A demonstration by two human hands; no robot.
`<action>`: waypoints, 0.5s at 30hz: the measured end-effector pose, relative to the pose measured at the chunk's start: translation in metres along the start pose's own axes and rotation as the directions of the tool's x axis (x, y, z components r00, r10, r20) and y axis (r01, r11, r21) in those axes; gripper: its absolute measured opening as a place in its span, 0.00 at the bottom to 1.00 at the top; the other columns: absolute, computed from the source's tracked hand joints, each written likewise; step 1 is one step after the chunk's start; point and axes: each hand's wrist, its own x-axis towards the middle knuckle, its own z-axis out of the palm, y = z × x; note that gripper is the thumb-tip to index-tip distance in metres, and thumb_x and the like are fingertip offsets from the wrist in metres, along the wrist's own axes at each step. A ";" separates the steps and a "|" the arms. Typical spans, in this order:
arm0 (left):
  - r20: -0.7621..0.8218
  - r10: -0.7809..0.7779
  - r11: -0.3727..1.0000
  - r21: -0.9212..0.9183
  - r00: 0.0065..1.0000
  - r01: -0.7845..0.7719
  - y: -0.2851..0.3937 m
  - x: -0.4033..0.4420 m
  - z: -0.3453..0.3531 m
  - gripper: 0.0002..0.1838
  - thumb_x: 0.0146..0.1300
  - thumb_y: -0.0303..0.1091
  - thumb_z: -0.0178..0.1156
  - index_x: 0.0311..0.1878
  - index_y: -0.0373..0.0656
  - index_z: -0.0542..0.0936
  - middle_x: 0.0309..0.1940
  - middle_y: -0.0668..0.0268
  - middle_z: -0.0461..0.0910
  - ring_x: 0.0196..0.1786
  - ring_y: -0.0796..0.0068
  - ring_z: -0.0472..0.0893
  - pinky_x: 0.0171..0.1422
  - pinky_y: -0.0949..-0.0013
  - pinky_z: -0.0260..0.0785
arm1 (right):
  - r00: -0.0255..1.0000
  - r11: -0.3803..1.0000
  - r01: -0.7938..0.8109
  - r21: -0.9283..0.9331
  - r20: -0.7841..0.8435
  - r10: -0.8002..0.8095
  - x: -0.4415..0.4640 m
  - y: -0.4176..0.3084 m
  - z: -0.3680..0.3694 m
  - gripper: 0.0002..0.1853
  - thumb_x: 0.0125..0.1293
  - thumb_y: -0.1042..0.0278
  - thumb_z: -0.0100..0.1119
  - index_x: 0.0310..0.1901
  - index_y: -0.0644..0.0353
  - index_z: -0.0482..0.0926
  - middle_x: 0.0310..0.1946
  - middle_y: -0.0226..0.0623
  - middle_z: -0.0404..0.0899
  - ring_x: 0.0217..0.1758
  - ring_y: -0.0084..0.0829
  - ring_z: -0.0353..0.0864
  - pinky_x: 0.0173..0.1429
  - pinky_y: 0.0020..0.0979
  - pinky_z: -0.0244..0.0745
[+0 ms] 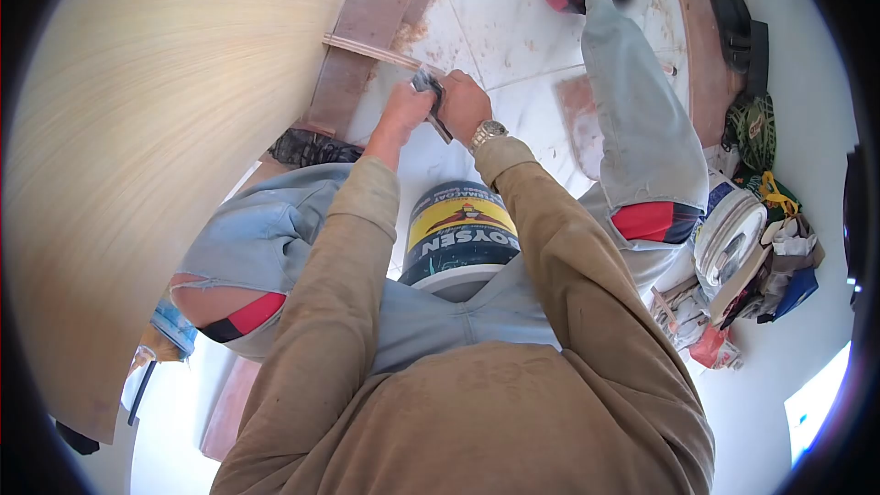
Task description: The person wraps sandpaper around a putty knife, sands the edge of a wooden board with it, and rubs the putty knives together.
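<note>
Both my hands meet in front of me at the edge of a large pale plywood panel [211, 101]. My left hand [410, 107] is closed around a dark metal tool [444, 126] that looks like a small hand plane. From the other side my right hand [465, 104], with a metal watch at the wrist, grips the same tool. The tool sits at the near end of the panel's thin layered edge [367, 49]. My fingers hide much of its body, so its exact kind is unclear.
Between my legs stands a paint bucket [463, 225]. Reddish-brown boards [353, 64] and wood dust lie on the white tiled floor [495, 27]. At right are black slippers [731, 32], another white bucket [733, 238] and a pile of bags and rags [793, 257].
</note>
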 end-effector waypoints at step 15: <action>0.006 0.013 0.994 0.107 1.000 -0.014 -0.010 0.003 0.002 0.11 0.62 0.27 0.61 0.46 0.32 0.84 0.35 0.61 0.85 0.35 0.72 0.83 0.36 0.64 0.76 | 0.993 0.996 -0.092 -0.014 0.075 0.092 0.008 -0.010 -0.009 0.10 0.58 0.68 0.64 0.41 0.60 0.86 0.40 0.47 0.81 0.45 0.49 0.84 0.51 0.47 0.80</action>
